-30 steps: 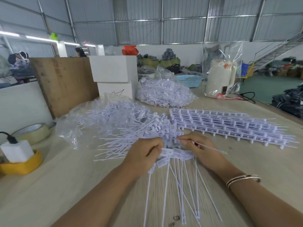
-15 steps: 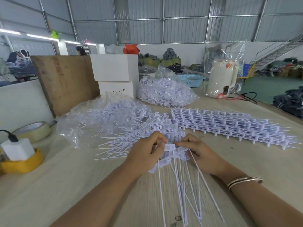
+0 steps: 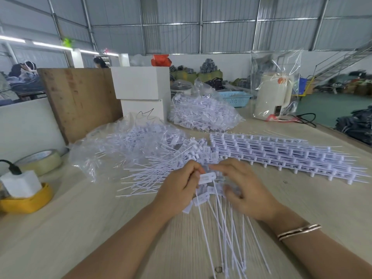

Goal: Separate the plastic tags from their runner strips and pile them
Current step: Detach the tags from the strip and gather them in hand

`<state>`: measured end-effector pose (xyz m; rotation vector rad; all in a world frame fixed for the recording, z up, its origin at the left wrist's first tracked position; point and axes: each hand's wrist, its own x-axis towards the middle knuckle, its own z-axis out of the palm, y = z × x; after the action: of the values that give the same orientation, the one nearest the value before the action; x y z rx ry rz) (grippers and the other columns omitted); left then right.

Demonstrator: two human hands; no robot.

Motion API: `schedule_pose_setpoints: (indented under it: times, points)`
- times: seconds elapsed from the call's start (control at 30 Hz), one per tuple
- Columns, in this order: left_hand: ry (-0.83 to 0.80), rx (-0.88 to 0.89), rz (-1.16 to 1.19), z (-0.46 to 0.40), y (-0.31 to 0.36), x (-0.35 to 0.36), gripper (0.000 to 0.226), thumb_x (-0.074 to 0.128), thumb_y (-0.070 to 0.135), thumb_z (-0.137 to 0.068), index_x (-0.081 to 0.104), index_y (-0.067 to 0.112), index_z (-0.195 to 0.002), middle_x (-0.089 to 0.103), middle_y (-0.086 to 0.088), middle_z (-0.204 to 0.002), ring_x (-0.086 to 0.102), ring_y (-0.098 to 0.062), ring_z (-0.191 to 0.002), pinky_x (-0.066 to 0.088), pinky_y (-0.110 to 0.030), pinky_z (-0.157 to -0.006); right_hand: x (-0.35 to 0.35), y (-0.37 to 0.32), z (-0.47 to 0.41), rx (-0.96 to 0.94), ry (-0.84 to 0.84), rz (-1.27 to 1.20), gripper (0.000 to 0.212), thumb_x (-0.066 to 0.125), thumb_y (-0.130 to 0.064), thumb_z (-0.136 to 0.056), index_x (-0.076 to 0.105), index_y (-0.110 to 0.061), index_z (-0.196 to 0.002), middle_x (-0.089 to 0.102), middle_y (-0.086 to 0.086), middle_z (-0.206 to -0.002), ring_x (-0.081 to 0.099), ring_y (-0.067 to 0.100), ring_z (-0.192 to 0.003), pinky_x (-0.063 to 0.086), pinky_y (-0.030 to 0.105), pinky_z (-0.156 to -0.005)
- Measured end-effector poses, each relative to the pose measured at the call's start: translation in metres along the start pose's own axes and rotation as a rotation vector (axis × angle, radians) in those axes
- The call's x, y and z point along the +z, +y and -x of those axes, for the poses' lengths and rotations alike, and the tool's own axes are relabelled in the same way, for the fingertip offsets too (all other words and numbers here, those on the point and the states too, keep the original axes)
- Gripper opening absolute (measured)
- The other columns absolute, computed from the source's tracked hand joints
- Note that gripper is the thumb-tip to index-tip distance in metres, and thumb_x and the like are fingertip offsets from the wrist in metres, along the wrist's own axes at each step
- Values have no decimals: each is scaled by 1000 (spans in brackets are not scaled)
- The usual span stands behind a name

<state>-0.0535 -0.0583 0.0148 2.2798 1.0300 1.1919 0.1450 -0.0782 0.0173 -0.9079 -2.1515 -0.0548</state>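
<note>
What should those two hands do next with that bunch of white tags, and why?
Probably drop the bunch onto the loose pile just beyond. The left hand grips a fan of tags by their heads, tails trailing toward the person; the right hand is blurred beside them. The uncut strips wait to the right.

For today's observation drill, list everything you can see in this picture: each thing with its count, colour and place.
table: one, pale wood, underneath everything
loose tags: a pile, white, centre
stacked strips: one stack, white, right
bagged tags: one clear bag, behind
boxes: two, white, stacked behind
tape roll: one, clear, left
kettle: one, cream, in plastic, far right
basket: one, blue, behind
left hand: grips a bunch of tags
right hand: at the bunch, blurred
</note>
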Motion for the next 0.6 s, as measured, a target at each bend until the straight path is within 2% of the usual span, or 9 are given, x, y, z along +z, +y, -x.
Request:
schedule_pose_setpoints:
  times: [0.07,0.13,0.17,0.27,0.33,0.47,0.6]
  points:
    - [-16,12,16,0,-1,2,24,39,16,-98,45,37,-89,56,14,-61,51,-4,-51,48,-35,-56,7,-7,0,-82,-82,101,50,60,-19,-81,51,-25,-130,56,-6,-119,53,8,-107,41,30,-89]
    - [-40,25,32,1,-2,4,17,38,18,-95,48,31,-92,56,18,-63,51,1,-53,41,-21,-55,10,-7,-3,-156,-11,234,36,59,-28,-85,61,-23,-121,64,-4,-108,62,13,-93,42,34,-78]
    - [-47,25,38,2,-2,5,15,38,18,-96,50,28,-94,57,16,-64,51,-1,-53,39,-20,-54,9,-6,-4,-183,52,274,30,57,-28,-86,67,-21,-114,67,-3,-100,64,15,-84,42,34,-73]
    - [-54,-1,64,2,2,7,15,37,25,-100,51,29,-97,63,-1,-70,59,-19,-62,46,-36,-59,5,-1,-5,-216,197,328,27,51,-27,-90,74,-16,-99,70,0,-86,65,18,-71,38,31,-68]
    - [-20,-33,85,1,3,7,16,39,32,-98,49,33,-86,62,-2,-67,57,-15,-59,44,-32,-58,4,-1,-4,-202,244,312,33,45,-30,-96,74,-14,-99,70,2,-85,64,20,-69,37,30,-67]
    - [-4,-81,78,1,-1,4,37,47,35,-96,43,24,-61,42,9,-52,38,-6,-49,31,-26,-53,5,-2,-6,-200,261,312,36,44,-34,-97,74,-14,-100,69,3,-84,63,22,-67,38,32,-64]
    - [-32,-4,-9,1,0,3,33,51,27,-96,42,35,-65,44,14,-48,36,-2,-44,24,-17,-47,9,4,-3,-141,198,245,24,61,-30,-85,74,-14,-97,67,1,-82,61,14,-70,41,31,-64]
